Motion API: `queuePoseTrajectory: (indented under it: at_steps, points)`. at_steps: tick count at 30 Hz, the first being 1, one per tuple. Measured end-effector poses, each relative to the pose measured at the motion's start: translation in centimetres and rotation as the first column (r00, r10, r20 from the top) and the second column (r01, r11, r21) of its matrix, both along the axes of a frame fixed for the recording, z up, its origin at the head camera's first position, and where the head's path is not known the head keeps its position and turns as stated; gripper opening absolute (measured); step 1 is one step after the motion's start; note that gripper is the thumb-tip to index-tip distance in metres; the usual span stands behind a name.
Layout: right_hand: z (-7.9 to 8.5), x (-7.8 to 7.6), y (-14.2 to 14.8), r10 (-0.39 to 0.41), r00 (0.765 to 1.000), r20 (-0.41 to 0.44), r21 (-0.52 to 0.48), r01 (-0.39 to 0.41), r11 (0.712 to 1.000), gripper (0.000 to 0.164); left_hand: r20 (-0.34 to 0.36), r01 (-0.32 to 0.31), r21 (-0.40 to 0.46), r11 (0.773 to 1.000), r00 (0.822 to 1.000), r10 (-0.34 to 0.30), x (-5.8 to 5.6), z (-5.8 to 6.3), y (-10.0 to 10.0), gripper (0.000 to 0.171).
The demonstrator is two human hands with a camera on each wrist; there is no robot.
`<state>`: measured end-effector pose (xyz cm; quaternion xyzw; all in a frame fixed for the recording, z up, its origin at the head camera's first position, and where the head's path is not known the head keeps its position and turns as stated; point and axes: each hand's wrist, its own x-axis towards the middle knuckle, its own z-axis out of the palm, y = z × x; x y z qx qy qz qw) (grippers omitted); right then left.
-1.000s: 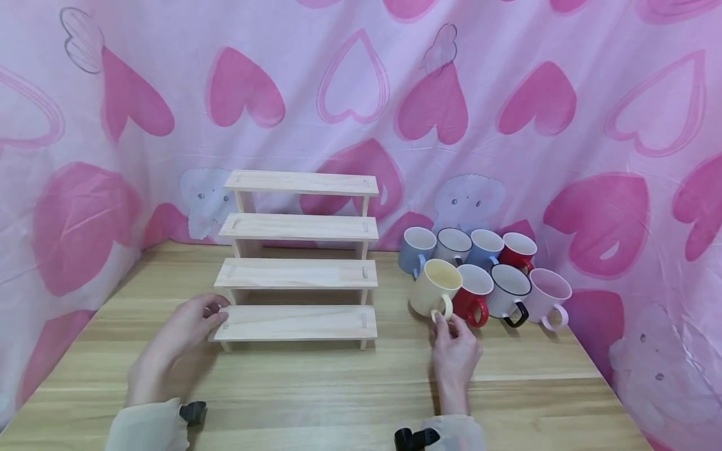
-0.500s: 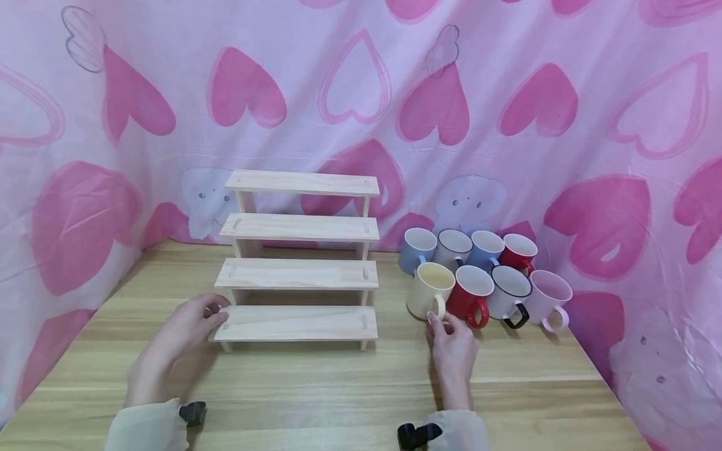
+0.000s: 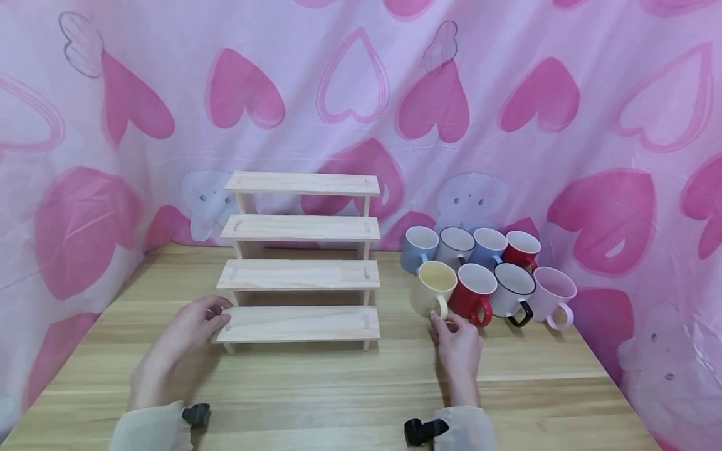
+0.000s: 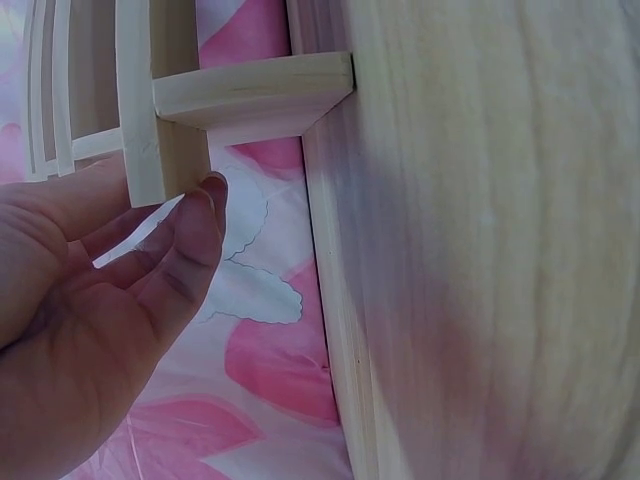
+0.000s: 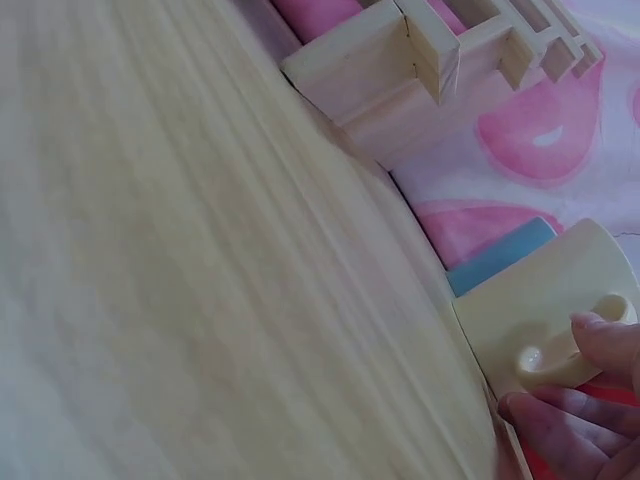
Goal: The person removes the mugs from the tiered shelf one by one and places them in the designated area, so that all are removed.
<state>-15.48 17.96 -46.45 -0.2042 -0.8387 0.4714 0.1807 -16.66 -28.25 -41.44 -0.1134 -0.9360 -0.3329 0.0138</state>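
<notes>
My left hand (image 3: 186, 329) pinches the left end of the lowest shelf of a pale wooden four-step stand (image 3: 299, 326). In the left wrist view, thumb and fingers (image 4: 190, 245) sit on opposite faces of that shelf board (image 4: 140, 110). On the right, my right hand (image 3: 459, 351) pinches the handle of a cream mug (image 3: 427, 297), which stands upright at the front left of a group of mugs. The right wrist view has the thumb and fingers (image 5: 570, 425) around the handle, with a blue mug (image 5: 500, 258) partly hidden behind the cream one (image 5: 530, 300).
Beside the cream mug are a red mug (image 3: 467, 300), a white mug with black handle (image 3: 502, 304) and a pink mug (image 3: 544, 300). A back row holds blue (image 3: 414, 258), white, blue and red mugs. A pink heart-print cloth (image 3: 361, 75) hangs behind the wooden table (image 3: 316, 401).
My right hand has set the cream mug down slightly to the left, and it no longer overlaps the red mug as much. The left hand keeps its place on the stand.
</notes>
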Motion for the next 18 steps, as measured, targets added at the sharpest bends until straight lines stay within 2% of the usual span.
queuePoseTrajectory:
  at_steps: [11, 14, 18]
  points:
    - [0.50, 0.29, 0.30, 0.050, 0.997, 0.061, -0.022, -0.049, 0.999, 0.029, -0.004, 0.010, -0.010, 1.000, 1.000, -0.010, -0.20, 0.34, 0.01, 0.017]
    - [0.54, 0.30, 0.22, 0.059, 0.995, 0.082, 0.002, -0.059, 0.998, 0.036, -0.018, 0.012, -0.014, 1.000, 1.000, -0.013, -0.26, 0.53, -0.06, 0.016]
    - [0.63, 0.32, 0.33, 0.102, 0.987, 0.127, 0.041, -0.108, 0.993, 0.055, -0.032, 0.004, -0.028, 1.000, 0.999, -0.005, -0.14, 0.64, -0.14, 0.015]
